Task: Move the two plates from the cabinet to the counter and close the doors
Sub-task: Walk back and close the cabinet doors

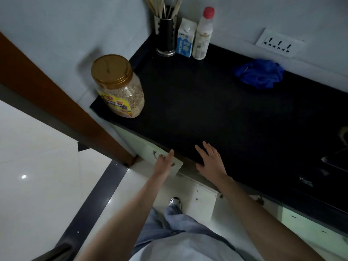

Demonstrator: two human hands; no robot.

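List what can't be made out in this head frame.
- Plates: none visible; the cabinet interior is hidden behind the cabinet door and under the counter.
- Left hand: at the door handle; its fingers hide the grip.
- Stove: cut off by the right edge, dark.
- Oat jar label: too blurred to read.

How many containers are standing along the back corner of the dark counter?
3: a utensil holder in the corner, a small carton beside it, then a white bottle with a red cap. A separate oat jar stands at the left edge.
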